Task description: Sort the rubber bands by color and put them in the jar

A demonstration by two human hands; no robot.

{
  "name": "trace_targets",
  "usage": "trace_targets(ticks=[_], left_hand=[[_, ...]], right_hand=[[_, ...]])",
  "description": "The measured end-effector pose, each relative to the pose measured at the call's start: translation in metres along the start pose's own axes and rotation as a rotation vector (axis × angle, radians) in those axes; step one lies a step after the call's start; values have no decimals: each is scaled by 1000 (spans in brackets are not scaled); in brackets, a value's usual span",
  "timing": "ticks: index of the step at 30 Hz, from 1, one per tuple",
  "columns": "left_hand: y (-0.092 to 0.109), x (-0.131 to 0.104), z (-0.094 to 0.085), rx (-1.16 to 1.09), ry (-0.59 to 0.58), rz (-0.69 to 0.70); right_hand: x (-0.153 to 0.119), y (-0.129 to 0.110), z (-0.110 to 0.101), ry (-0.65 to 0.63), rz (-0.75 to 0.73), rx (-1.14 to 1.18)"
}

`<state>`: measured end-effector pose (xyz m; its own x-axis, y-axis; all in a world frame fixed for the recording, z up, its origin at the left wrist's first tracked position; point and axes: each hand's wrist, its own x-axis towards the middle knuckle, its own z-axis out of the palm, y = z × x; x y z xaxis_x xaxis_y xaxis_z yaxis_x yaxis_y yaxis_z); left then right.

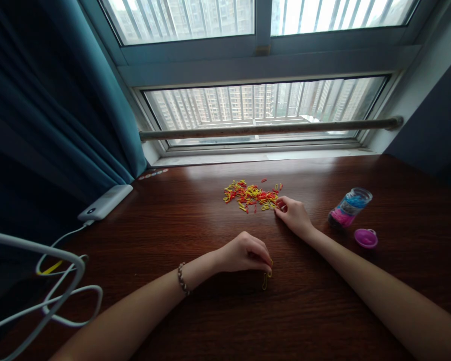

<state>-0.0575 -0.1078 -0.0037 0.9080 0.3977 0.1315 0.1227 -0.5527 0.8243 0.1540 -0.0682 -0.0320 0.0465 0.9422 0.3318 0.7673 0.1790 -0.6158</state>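
Many small red and yellow clips (251,194) lie in a loose pile on the dark wooden table (165,215). At the pile's right edge is my right hand (293,214), its thumb and fingertips pinched together near the clips; what is between them is too small to tell. Closer to me, my left hand (245,253) is closed in a pinch on a few yellow clips (264,282) that hang below its fingertips in a short string.
A clear jar (350,206) with blue and pink contents stands at the right, with a small purple lid (366,238) in front. A white power bank (105,203) and looping white cables (75,260) are at the left. The window bar (263,131) runs behind.
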Motion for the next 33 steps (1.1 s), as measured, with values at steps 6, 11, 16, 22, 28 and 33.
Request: trace_targets(ticks=[6, 11, 16, 22, 28, 33], left_hand=[[-1, 1, -6, 216, 69, 63], [-27, -5, -35, 590, 511, 15], [-58, -9, -60, 827, 539, -39], [-61, -9, -60, 804, 473, -67], [-61, -9, -60, 773, 418, -54], [-64, -10, -60, 787, 419, -34]], right_hand=[[-2, -2, 2, 19, 5, 37], [3, -5, -2, -89, -27, 269], [4, -19, -13, -660, -97, 604], [-8, -38, -25, -1101, -288, 589], [-5, -41, -28, -1163, -431, 584], [-9, -37, -17, -1014, -274, 665]])
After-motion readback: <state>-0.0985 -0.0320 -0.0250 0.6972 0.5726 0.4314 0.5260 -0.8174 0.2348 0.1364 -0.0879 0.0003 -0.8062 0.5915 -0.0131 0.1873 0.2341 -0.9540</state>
